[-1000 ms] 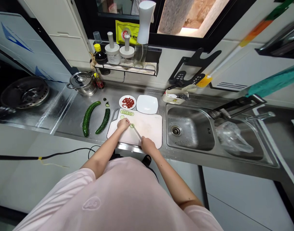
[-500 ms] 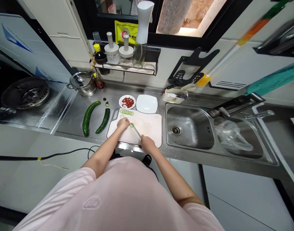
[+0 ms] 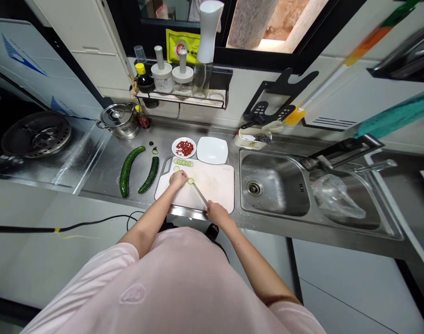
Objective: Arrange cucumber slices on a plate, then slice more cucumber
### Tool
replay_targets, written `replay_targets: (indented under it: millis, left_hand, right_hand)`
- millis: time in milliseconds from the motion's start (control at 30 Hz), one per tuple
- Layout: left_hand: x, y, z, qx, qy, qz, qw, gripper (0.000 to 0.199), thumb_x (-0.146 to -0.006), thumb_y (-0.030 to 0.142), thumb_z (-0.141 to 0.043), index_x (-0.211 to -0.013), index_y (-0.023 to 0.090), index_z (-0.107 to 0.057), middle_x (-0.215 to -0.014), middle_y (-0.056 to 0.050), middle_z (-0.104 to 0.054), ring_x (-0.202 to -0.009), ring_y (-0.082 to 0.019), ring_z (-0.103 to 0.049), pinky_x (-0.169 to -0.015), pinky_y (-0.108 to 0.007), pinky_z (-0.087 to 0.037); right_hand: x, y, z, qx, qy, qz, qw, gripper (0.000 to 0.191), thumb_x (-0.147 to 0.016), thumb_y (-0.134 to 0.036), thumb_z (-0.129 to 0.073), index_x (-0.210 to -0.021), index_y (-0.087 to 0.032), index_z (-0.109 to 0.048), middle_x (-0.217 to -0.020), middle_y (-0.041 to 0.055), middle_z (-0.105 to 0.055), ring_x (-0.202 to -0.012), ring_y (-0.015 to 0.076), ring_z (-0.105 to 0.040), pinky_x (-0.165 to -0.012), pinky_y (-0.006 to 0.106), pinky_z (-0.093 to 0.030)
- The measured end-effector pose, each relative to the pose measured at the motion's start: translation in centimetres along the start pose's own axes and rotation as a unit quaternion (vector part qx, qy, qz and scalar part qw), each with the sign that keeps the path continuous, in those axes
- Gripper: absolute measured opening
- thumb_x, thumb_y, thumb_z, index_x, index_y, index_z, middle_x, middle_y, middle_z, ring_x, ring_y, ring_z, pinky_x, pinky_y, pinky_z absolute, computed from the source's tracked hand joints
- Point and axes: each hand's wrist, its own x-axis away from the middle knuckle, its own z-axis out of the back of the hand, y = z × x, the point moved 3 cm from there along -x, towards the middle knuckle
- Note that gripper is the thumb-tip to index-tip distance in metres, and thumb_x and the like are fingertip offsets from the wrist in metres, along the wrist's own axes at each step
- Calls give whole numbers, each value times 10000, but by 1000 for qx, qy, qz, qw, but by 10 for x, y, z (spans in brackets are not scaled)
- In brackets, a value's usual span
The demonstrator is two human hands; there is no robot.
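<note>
On the white cutting board [image 3: 217, 183], my left hand [image 3: 179, 179] is closed, its fingertips beside a round cucumber slice [image 3: 191, 181]. What lies inside those fingers is hidden. The slice sits at the tip of a knife [image 3: 200, 195], whose handle my right hand [image 3: 217, 213] grips. Above my left hand, a row of overlapping cucumber slices [image 3: 184, 162] lies along the board's far edge, with a single slice [image 3: 176, 169] just below it. Left of the board are a whole cucumber [image 3: 125, 171] and a shorter cucumber piece [image 3: 150, 175].
Behind the board stand a plate of chopped red pieces [image 3: 184, 148] and a white square plate [image 3: 212, 150]. A lidded pot [image 3: 118, 121] is at back left. The sink [image 3: 274, 185] lies to the right, and a seasoning shelf [image 3: 184, 99] hangs above the counter.
My right hand has drawn the knife slightly right and toward me. The slice at its tip now shows more of its pale face. My left hand stays nearly in place.
</note>
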Motion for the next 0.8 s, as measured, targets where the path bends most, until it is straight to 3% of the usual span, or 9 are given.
replay_targets:
  millis: [333,800]
  left_hand:
    - [-1,-1,-1,-5,3,-7,1000,166,-729,391,-657,-835,265,-640,-907,-6,-682,-861,-166,-608,-733,-252,-416]
    - [-2,-2,-3,-3,9,-3,1000,160,-722,388,-662,-824,268,-640,-905,-6,-686,-860,-167,-612,-723,-249,-418]
  right_hand:
    - [-12,-14,14,-12,-5,11,1000,231,-910,-185,-363,-1097,-157,-496,-1005,143,-631,-931,232,-613,-688,281,-406]
    - [-12,-12,10,-10,0,7,1000,216,-909,-182,-372,-1082,-159,-501,-1006,146,-634,-926,231,-617,-697,289,-412]
